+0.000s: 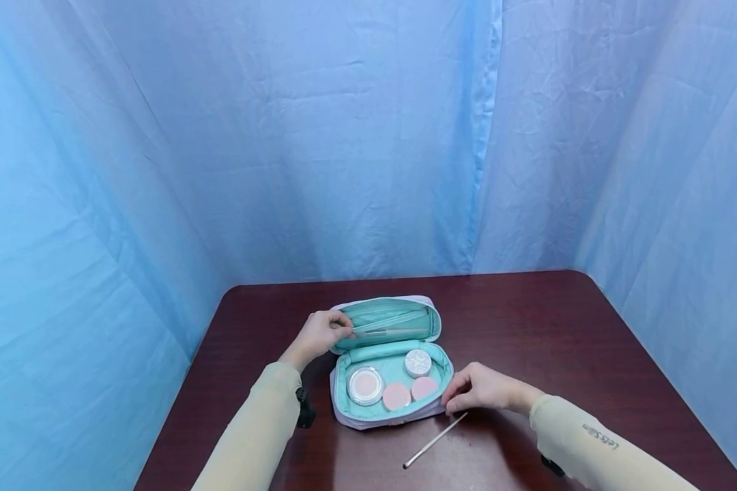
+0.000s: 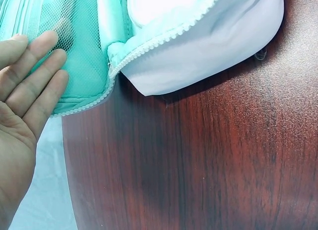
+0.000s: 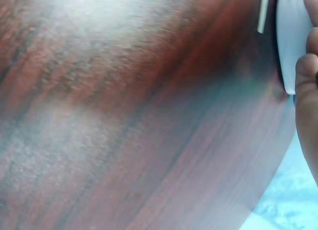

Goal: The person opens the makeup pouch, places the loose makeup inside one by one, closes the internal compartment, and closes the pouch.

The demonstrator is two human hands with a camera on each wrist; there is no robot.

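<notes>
An unzipped cosmetic bag [image 1: 368,421], lavender outside and mint inside, lies on the table with its lid folded back. My left hand [image 1: 321,334] pinches the edge of the lid's mesh pocket [image 2: 79,56] between thumb and index finger, the other fingers fairly straight against the mesh. Slim sticks show in that pocket. My right hand [image 1: 485,390] holds the bag's right front corner, fingers against its lavender side [image 3: 293,36]. Just below the right fingertips lies a thin makeup brush [image 1: 432,443] on the tabletop. A round compact [image 1: 365,386] rests inside the bag.
Two pink round containers [image 1: 396,396] and a white round container with a star pattern [image 1: 417,363] sit in the bag's base. The dark reddish wooden table [image 1: 528,320] has rounded far corners. Blue curtains [image 1: 344,136] hang behind it and at both sides.
</notes>
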